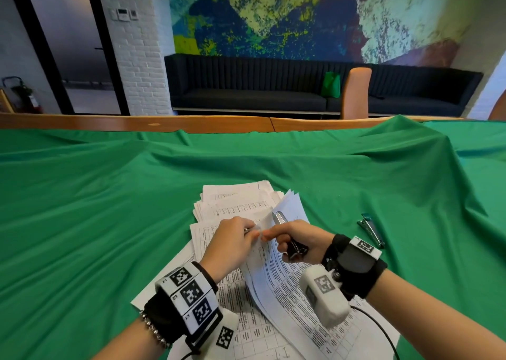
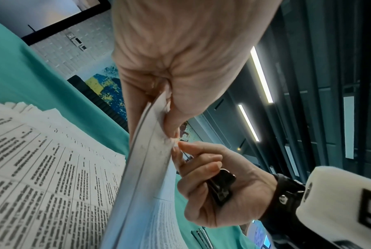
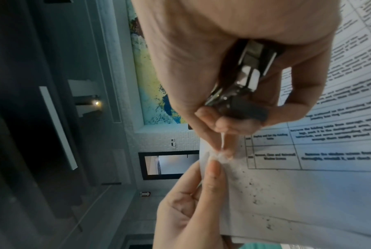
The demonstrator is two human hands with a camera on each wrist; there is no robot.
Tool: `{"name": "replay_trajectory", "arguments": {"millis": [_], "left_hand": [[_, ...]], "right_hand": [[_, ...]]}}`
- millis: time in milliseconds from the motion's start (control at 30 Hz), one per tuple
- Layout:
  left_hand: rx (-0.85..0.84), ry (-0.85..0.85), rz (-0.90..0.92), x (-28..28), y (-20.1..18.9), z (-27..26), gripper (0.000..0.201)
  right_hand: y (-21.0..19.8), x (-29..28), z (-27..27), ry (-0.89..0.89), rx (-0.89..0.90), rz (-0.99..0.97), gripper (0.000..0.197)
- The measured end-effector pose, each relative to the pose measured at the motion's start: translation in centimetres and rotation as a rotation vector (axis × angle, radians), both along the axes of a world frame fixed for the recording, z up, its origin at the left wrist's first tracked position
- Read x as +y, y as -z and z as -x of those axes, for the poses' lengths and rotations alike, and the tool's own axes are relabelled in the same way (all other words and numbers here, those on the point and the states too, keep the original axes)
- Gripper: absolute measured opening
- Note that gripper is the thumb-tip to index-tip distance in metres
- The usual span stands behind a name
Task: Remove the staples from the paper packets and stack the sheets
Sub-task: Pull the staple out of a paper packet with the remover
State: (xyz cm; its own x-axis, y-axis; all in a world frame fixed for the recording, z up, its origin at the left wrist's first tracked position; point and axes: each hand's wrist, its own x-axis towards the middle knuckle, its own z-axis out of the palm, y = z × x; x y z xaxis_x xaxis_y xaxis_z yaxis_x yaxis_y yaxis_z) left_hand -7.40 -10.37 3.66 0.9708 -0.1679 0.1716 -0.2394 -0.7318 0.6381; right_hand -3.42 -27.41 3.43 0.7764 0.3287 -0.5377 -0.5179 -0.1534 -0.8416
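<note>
My left hand [image 1: 253, 232] pinches the top corner of a stapled paper packet [image 1: 273, 272] and holds it lifted off the table. In the left wrist view the left hand's thumb and fingers [image 2: 171, 118] clamp the packet [image 2: 141, 168] at its edge. My right hand [image 1: 269, 235] grips a metal staple remover [image 1: 286, 226] in its palm. Its thumb and forefinger [image 3: 219, 125] pinch at the same crumpled corner [image 3: 218, 156]. A loose stack of printed sheets [image 1: 235, 203] lies just behind the hands. The staple itself cannot be made out.
A second teal and silver stapler tool [image 1: 371, 229] lies on the green cloth [image 1: 109, 209] to the right of my right hand. More printed sheets [image 1: 246, 324] lie under my wrists. The cloth bunches up at the far right. A wooden table edge [image 1: 164, 122] runs along the back.
</note>
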Motion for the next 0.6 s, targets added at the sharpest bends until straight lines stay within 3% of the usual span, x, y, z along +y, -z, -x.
{"name": "replay_trajectory", "arguments": {"millis": [133, 233, 367, 467, 533, 600], "left_hand": [[0.002, -0.005, 0.009, -0.1, 0.3, -0.3, 0.033], [0.057, -0.032, 0.064, 0.2, 0.5, -0.9, 0.034], [0.166, -0.039, 0.174, 0.6, 0.6, -1.6, 0.025], [0.291, -0.021, 0.306, 1.1, 0.7, -1.8, 0.019], [0.361, 0.024, 0.344, 1.4, 0.5, -1.8, 0.019], [0.386, 0.071, 0.368, 1.8, 0.3, -1.8, 0.019]], "right_hand": [[0.5, -0.2, 0.0, 0.007, -0.092, -0.002, 0.014], [1.0, -0.3, 0.3, -0.028, -0.424, 0.032, 0.019], [1.4, -0.5, 0.5, -0.098, -0.759, 0.104, 0.008], [1.7, -0.7, 0.1, -0.195, -1.057, 0.286, 0.013], [1.8, -0.7, -0.4, -0.302, -1.33, 0.541, 0.016], [1.3, -0.7, -0.8, -0.399, -1.542, 0.792, 0.003]]}}
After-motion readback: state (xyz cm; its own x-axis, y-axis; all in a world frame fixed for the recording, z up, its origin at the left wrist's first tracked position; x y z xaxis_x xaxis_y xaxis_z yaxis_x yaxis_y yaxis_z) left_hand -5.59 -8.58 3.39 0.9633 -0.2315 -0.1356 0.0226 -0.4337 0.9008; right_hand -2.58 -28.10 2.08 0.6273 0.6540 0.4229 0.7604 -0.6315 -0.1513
